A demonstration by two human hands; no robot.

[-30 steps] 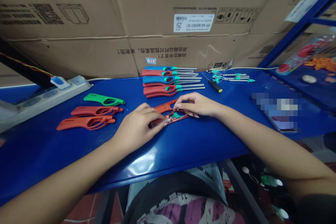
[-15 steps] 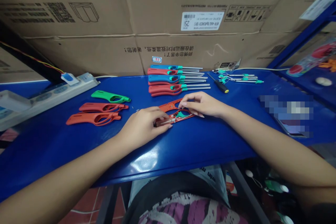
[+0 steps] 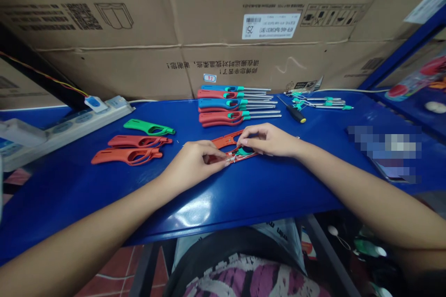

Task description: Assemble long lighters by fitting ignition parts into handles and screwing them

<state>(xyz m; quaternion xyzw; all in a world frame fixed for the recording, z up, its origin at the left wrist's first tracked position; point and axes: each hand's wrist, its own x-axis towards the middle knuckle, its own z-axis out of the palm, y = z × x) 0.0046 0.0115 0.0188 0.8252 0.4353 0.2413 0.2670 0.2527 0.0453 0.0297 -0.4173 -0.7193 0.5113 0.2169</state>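
An orange-red lighter casing lies open on the blue table in front of me. Its back half is bare inside; the near half holds a green trigger and thin parts. My left hand is closed round the left end of the near half, thumb along its front edge, hiding most of that end. From the right, my right hand reaches over both halves, its thumb and fingers bent together at the green trigger. What lies between those fingertips is hidden.
Assembled lighters lie stacked behind the casing, with a screwdriver and green-tipped metal tubes to their right. Several casings lie at left beside a power strip. A phone rests at right; cardboard stands behind.
My left hand has shifted slightly, its fingers now covering the clear reddish piece that showed at the casing's left end. My right hand has stayed by the trigger, fingers a little more bent.
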